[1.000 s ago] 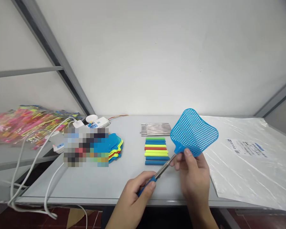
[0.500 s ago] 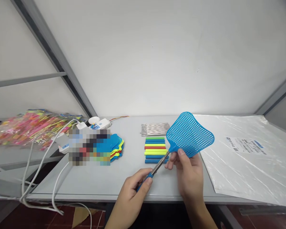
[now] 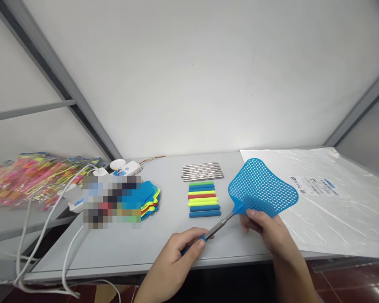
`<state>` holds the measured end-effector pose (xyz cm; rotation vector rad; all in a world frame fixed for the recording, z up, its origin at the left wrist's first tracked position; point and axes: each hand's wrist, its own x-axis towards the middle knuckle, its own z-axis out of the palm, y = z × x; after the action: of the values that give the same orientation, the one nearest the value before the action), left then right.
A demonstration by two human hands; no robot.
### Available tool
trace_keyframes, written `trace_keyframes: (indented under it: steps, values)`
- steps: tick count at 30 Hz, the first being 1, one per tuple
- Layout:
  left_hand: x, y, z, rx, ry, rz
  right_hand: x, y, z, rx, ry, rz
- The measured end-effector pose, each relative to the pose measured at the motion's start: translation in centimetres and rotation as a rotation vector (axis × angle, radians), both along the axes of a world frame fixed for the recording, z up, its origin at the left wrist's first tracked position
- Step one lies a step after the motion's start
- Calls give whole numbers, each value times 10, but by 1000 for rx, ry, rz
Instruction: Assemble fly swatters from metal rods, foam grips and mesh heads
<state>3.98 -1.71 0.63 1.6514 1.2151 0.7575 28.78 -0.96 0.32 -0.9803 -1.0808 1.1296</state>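
Across the back I see a broad, plain white wall (image 3: 208,92), and against it a long grey table (image 3: 170,227). A large sheet of shiny white plastic (image 3: 350,223) covers the table's right end. Off to the left lies a heap of clear-bagged pink, yellow and orange pieces (image 3: 44,179).

Closer in, above the table's front part and right of the middle, a blue plastic mesh fly swatter (image 3: 262,187) with a metal shaft is held aslant, its head up to the right. The left hand (image 3: 178,261) is curled closed around its blue grip, thumb on top. The right hand (image 3: 273,231) pinches the lower edge of the head by the neck, thumb in front, fingers mostly hidden behind.

To the left sits a stack of blue, yellow and red swatter heads (image 3: 148,193), partly lost behind a pixelated patch. Between stack and swatter, slim green, blue, yellow and red tubes (image 3: 204,200) lie side by side, with a bundle of thin silvery metal rods (image 3: 202,171) just behind them.
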Motion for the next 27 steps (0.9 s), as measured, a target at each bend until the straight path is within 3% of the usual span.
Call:
trace_keyframes:
  steps: [4,9,11,17,24,27]
  values:
    - [12,5,15,27,88,-103,8,-2,6,34,56,66]
    - [21,3,21,48,106,-151,2,-3,17,85,71,-165]
    - [23,1,18,40,101,-139,-4,-3,18,81,105,-192]
    - [22,-7,9,24,47,-89,-19,-1,14,77,125,-98]
    - [26,-7,19,43,2,-39,-29,-4,17,84,209,-70]
    - [36,-9,20,5,-118,-23,-41,-8,21,113,113,12]
